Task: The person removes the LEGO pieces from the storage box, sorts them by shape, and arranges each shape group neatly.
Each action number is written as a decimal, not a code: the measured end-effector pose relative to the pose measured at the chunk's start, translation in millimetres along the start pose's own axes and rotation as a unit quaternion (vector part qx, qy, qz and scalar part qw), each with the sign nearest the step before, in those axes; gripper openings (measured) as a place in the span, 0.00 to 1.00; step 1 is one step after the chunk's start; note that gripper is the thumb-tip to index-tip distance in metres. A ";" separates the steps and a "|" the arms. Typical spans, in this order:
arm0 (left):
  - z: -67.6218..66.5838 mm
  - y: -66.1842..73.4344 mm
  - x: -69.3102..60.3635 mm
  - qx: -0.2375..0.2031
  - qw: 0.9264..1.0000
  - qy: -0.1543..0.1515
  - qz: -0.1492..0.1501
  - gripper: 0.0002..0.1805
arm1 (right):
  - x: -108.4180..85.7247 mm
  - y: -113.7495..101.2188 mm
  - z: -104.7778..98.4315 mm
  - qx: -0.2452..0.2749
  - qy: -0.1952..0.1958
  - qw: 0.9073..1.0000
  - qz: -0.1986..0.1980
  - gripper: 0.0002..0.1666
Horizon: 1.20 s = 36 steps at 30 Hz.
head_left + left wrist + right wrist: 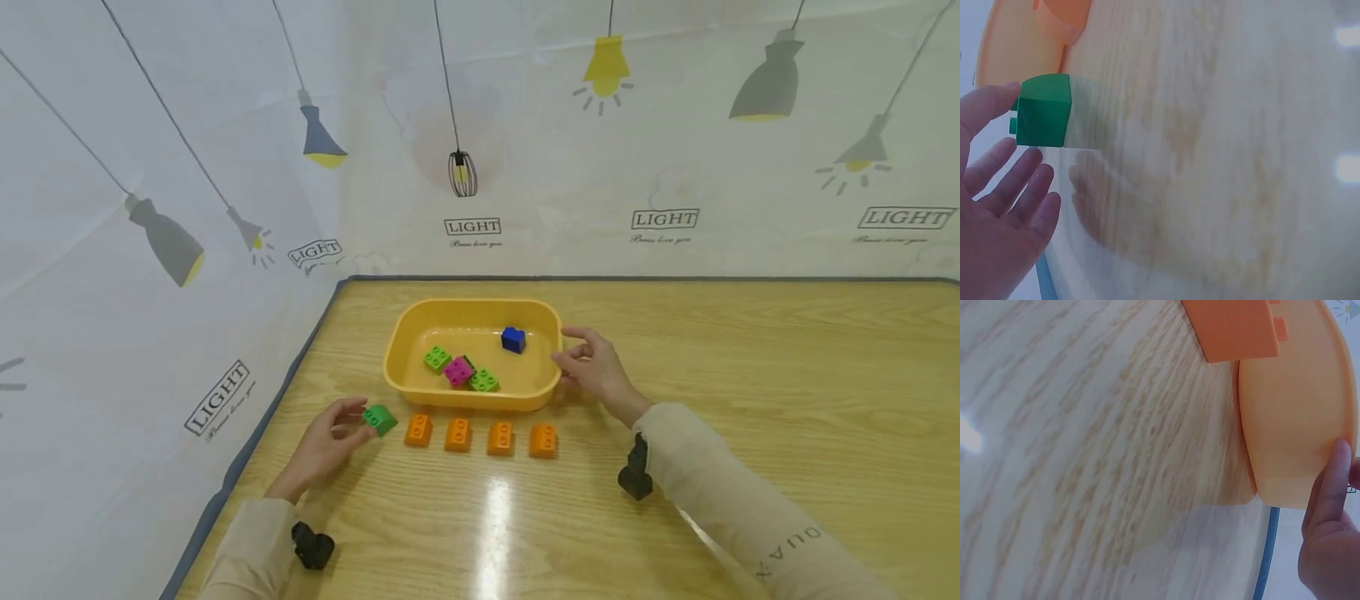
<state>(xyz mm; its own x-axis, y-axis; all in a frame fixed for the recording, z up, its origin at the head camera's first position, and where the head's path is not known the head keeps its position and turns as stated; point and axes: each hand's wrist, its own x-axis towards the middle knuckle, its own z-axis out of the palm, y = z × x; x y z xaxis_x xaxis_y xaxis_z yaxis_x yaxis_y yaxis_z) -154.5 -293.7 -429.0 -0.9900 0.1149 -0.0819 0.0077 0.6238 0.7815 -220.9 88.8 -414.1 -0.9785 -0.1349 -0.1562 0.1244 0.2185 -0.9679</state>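
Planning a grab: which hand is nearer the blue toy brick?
Right. Right hand holds the yellow tray, right of the blue toy brick; left hand, farther left, pinches the green brick.

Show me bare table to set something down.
Free: table right of the right hand, and nearer than the orange toy bricks, between the sleeves. Crowded: between those bricks, the left hand and the yellow tray.

Head view: bright, evenly lit; white glare streak on table (750,358), lower centre | Left wrist view: pale, hazy, two glare spots at right edge, soft shadow beside left hand (1004,231) | Right wrist view: washed-out, one glare spot at left edge
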 end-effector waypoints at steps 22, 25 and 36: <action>7.6 5.9 -2.4 0.021 0.998 0.042 -0.036 0.17 | 0.4 -0.2 0.9 0.002 0.000 1.000 -0.001 0.29; 8.3 7.0 -1.6 0.016 0.998 0.046 -0.042 0.16 | 0.4 0.0 1.1 0.002 0.001 1.000 -0.001 0.29; 2.7 9.3 2.0 0.017 1.000 0.008 0.025 0.23 | 0.5 -0.7 1.6 0.007 0.001 1.000 0.002 0.29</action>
<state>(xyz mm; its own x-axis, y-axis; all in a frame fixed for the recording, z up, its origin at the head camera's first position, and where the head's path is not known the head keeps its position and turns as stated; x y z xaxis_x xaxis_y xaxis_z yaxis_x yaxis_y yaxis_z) -156.0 -285.6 -423.6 -0.9904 0.1343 -0.0330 0.0619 0.6442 0.7623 -221.2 87.0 -413.8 -0.9782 -0.1326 -0.1597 0.1305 0.2053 -0.9700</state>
